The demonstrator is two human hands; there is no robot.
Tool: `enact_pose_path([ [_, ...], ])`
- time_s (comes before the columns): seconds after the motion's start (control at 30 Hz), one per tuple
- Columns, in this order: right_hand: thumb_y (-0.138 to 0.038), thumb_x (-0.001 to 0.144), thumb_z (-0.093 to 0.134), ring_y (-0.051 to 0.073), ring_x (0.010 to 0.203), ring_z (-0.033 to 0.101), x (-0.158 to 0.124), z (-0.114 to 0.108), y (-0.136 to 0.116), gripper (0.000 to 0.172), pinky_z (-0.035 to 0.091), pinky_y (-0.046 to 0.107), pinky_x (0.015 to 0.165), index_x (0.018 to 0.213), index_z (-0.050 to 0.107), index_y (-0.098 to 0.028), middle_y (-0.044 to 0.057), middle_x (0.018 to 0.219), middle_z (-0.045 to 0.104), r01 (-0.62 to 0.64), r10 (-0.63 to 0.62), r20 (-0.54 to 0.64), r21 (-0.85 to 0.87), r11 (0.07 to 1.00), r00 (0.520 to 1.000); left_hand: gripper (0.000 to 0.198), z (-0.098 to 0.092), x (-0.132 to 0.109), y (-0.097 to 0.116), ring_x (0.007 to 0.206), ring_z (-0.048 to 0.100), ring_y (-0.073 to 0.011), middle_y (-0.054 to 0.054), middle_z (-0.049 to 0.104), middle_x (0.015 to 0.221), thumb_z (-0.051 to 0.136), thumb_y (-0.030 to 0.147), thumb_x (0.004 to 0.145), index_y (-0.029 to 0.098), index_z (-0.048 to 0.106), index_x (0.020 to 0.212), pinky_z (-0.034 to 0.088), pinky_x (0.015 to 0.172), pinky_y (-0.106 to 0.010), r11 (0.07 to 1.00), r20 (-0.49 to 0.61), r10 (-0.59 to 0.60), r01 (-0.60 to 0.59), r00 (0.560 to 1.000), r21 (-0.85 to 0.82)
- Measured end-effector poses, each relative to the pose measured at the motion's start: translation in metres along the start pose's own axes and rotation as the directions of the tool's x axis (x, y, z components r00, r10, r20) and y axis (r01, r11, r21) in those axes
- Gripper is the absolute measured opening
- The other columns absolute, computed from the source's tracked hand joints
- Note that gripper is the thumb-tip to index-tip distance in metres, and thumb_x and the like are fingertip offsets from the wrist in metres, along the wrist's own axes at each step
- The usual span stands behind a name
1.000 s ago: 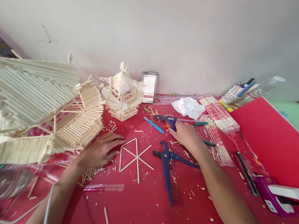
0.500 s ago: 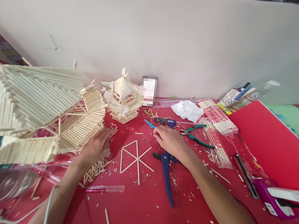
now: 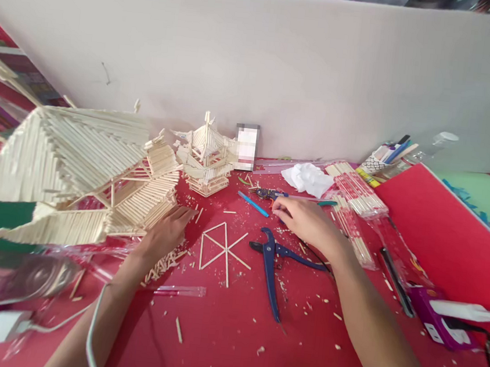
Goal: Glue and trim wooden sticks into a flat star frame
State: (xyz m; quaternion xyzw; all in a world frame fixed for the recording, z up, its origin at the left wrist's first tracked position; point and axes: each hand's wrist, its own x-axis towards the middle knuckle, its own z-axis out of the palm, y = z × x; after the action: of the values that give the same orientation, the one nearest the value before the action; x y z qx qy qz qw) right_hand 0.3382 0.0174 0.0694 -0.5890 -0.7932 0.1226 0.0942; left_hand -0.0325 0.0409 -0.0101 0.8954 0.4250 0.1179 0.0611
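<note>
My left hand (image 3: 168, 233) lies flat, fingers together, on a heap of short cut sticks (image 3: 165, 264) at the foot of a large stick-built roof model (image 3: 84, 172). My right hand (image 3: 308, 222) rests over the body of a blue glue gun (image 3: 266, 194), and its fingers curl down on it; only the gun's nozzle end shows. A flat star-shaped stick frame (image 3: 222, 251) lies on the red table (image 3: 229, 333) between my hands. Blue-handled cutters (image 3: 271, 274) lie just below my right hand.
A small stick pagoda (image 3: 206, 159) stands by the back wall. A blue pen (image 3: 252, 203), green-handled pliers (image 3: 328, 203), a white tissue (image 3: 309, 177) and packs of sticks (image 3: 360, 195) lie near my right hand. A purple device (image 3: 440, 324) and a raised red board (image 3: 450, 228) are on the right.
My right hand went left toward the cutters, then came back right onto the glue gun. My left hand drew back from the star frame to the stick heap by the big model.
</note>
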Motion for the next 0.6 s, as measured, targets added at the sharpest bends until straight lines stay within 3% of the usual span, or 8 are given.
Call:
enact_pose_path([
  [0.1, -0.02, 0.101, 0.054, 0.022, 0.094, 0.07, -0.009, -0.01, 0.013, 0.016, 0.044, 0.029, 0.077, 0.104, 0.069, -0.024, 0.003, 0.104, 0.077, -0.036, 0.037, 0.022, -0.049, 0.998, 0.999, 0.075, -0.003, -0.002, 0.003, 0.129, 0.059, -0.0272, -0.012, 0.064, 0.137, 0.044, -0.012, 0.072, 0.018, 0.06, 0.14, 0.054, 0.107, -0.042, 0.998, 0.039, 0.035, -0.036, 0.999, 0.041],
  [0.2, -0.022, 0.1, 0.055, 0.023, 0.093, 0.071, -0.019, -0.015, 0.036, 0.017, 0.043, 0.029, 0.073, 0.108, 0.069, -0.025, 0.004, 0.106, 0.078, -0.185, 0.186, -0.007, -0.142, 0.972, 0.983, 0.075, -0.005, -0.004, 0.004, 0.129, 0.06, -0.0284, -0.012, 0.062, 0.142, 0.047, -0.01, 0.074, 0.02, 0.061, 0.14, 0.053, 0.108, -0.043, 0.994, 0.058, 0.033, -0.038, 0.998, 0.099],
  [0.3, -0.022, 0.098, 0.057, 0.024, 0.092, 0.07, -0.03, -0.007, 0.061, 0.018, 0.042, 0.03, 0.071, 0.11, 0.069, -0.024, 0.007, 0.103, 0.078, -0.378, 0.369, -0.086, -0.224, 0.898, 0.926, 0.068, -0.004, -0.004, 0.004, 0.128, 0.061, -0.0305, -0.015, 0.064, 0.139, 0.047, -0.008, 0.077, 0.015, 0.062, 0.139, 0.053, 0.109, -0.045, 0.989, 0.04, 0.033, -0.038, 0.999, 0.143],
  [0.4, -0.021, 0.098, 0.058, 0.024, 0.099, 0.069, -0.043, 0.009, 0.081, 0.016, 0.043, 0.029, 0.075, 0.109, 0.07, -0.023, 0.007, 0.108, 0.077, -0.512, 0.493, -0.142, -0.178, 0.84, 0.858, 0.072, -0.002, -0.002, 0.004, 0.13, 0.06, -0.0307, -0.015, 0.063, 0.142, 0.047, -0.008, 0.075, 0.015, 0.059, 0.142, 0.052, 0.109, -0.045, 0.984, 0.029, 0.076, -0.079, 0.997, 0.161],
  [0.6, -0.021, 0.099, 0.055, 0.025, 0.103, 0.07, -0.073, 0.023, 0.112, 0.023, 0.046, 0.03, 0.08, 0.116, 0.071, -0.021, 0.011, 0.115, 0.077, -0.657, 0.623, -0.229, -0.118, 0.745, 0.748, 0.065, -0.003, 0.001, 0.002, 0.125, 0.063, -0.0293, -0.012, 0.067, 0.137, 0.046, -0.005, 0.075, 0.018, 0.066, 0.133, 0.052, 0.108, -0.045, 0.977, -0.02, 0.138, -0.132, 0.99, 0.168],
])
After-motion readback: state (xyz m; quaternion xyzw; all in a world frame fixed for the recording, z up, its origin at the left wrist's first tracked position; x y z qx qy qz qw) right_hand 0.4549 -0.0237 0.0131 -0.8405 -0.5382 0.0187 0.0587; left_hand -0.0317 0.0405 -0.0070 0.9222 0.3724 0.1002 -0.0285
